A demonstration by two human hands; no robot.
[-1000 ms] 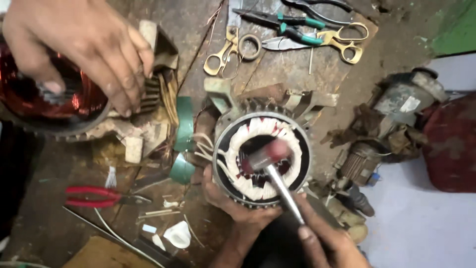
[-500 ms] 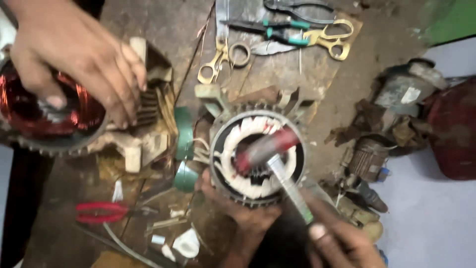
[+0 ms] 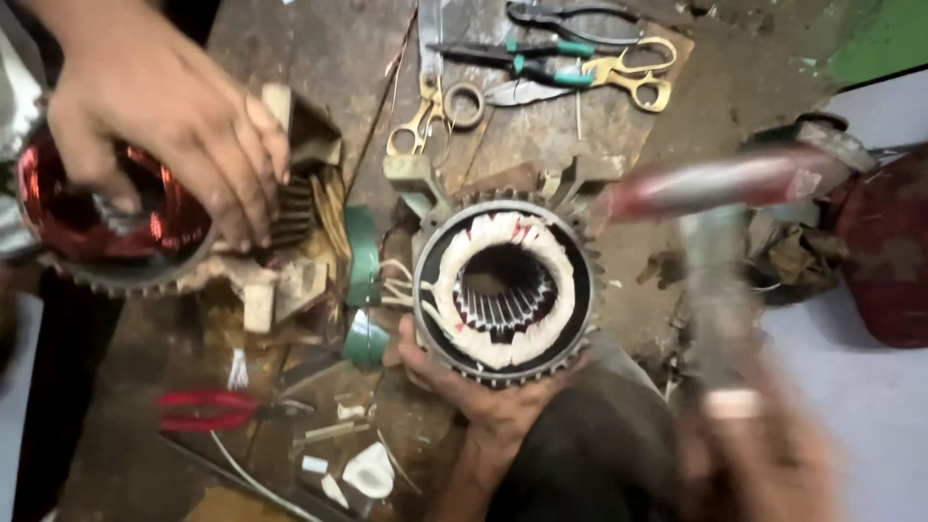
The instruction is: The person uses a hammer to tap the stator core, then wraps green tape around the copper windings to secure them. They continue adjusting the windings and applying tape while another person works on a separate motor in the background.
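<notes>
My left hand (image 3: pixel 483 391) cups the near rim of the motor stator (image 3: pixel 505 285) on the bench; my right hand (image 3: pixel 749 449), blurred, seems clenched on a raised hammer (image 3: pixel 715 184). Step: tapping the windings. Next: a square, light blow. Beyond, another person's hand (image 3: pixel 164 116) rests on a copper-wound stator (image 3: pixel 97 217).

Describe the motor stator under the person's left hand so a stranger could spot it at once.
On the cluttered workbench, look just below the brass scissors. The stator is the finned metal ring that the left hand cups from beneath. Its windings are wrapped in white, unlike the bare copper-red coil at far left.
</notes>
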